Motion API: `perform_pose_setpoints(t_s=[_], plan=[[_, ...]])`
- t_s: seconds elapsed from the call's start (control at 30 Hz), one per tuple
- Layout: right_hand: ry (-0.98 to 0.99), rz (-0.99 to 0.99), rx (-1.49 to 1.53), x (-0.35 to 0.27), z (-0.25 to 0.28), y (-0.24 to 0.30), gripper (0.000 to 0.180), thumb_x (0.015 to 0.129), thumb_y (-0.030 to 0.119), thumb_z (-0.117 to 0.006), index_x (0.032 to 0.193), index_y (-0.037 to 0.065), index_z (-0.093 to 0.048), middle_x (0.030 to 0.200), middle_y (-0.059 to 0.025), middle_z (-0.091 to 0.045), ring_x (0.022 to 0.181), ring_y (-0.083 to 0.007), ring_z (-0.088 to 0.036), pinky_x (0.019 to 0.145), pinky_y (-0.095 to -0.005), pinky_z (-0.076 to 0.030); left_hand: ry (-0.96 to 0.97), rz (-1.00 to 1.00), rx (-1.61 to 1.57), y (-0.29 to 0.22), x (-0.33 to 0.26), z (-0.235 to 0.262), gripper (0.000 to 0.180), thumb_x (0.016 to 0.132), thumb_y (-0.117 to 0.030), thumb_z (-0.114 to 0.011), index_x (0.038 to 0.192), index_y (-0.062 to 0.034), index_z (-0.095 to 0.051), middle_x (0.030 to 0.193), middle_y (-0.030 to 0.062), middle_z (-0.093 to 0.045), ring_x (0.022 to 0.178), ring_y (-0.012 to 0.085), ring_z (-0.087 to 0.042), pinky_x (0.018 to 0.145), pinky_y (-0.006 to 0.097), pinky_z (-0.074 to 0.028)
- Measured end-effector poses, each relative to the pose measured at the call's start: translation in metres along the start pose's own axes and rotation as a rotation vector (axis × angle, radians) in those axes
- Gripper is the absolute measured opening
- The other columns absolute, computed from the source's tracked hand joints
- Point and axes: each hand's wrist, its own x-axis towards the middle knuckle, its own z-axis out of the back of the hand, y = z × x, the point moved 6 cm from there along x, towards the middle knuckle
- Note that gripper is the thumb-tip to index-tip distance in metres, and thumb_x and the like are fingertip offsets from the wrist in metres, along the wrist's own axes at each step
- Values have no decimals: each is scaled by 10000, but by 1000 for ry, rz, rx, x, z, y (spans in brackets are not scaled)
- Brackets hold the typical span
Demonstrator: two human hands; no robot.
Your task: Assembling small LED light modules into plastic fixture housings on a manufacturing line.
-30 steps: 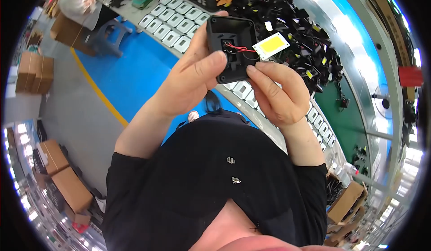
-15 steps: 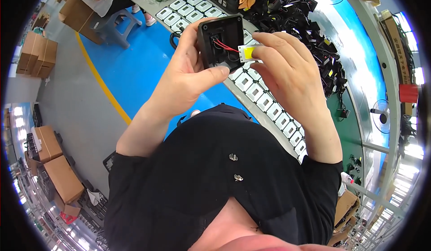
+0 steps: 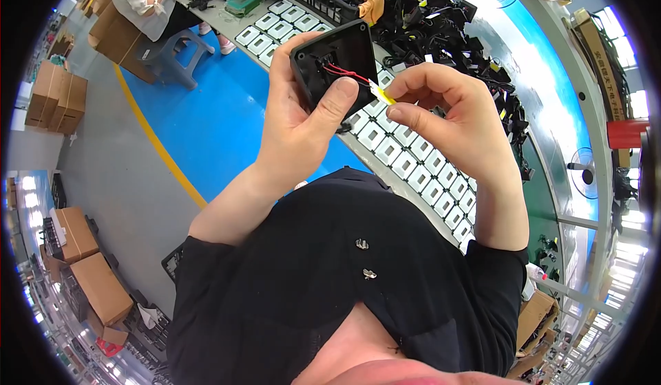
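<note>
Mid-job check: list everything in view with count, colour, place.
Square housing: one, black, upper centre
Small plate: one, white and yellow, right of housing
Wires: at least two, red, housing to plate
Frames: many, white and grey, on workbench
Cabled parts: many, mostly black, heaped beyond frames
Crate: one, black, top centre
Cloth-like item: one, orange, beside crate
Device: one, green and white, left of crate
Stool: one, grey, upper left
Cardboard boxes: several, brown, both sides
Co-worker: one, white top, upper left
Left hand: one, bare, holding housing
Right hand: one, bare, pinching plate
</note>
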Motion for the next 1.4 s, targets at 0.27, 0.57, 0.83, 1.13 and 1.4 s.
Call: perform_pose_setpoints(t_s=[0.27,0.57,0.83,1.13,1.4], plan=[[-127,158,-275,-7,4,18,135,710,68,-684,809,21,-606,723,-83,-599,653,-195,-590,566,-279,-467,-76,40,-40,7,14,-6,337,863,-63,-576,1143,-42,-391,941,39,-537,832,77,-535,720,213,-461],[-316,540,-648,-17,-17,37,226,630,-17,-643,849,13,-596,861,-80,-584,751,-238,-561,634,-310,-471,-105,-236,229,-2,16,-5,303,858,-19,-552,1139,-45,-443,959,30,-547,841,75,-535,731,205,-454],[-524,759,-615,-18,-25,52,296,561,-12,-677,854,9,-637,875,-94,-605,667,-211,-568,556,-273,-464,192,-107,-191,-18,5,-8,484,893,-141,-410,1324,8,-248,1231,106,-410,1096,150,-425,951,293,-334],[-538,732,-461,-12,-29,61,284,613,-22,-740,888,2,-673,894,-127,-641,697,-186,-596,586,-249,-467,192,-175,-220,-31,0,-9,515,937,-226,-396,1355,11,-211,1264,111,-394,1104,153,-420,957,290,-323],[-597,761,-442,-8,-34,58,341,545,-12,-715,879,26,-656,859,-84,-615,633,-195,-559,526,-267,-445,163,-188,-58,-31,-3,-7,630,914,-346,-440,1363,14,-182,1295,150,-369,1170,207,-411,972,308,-346]])
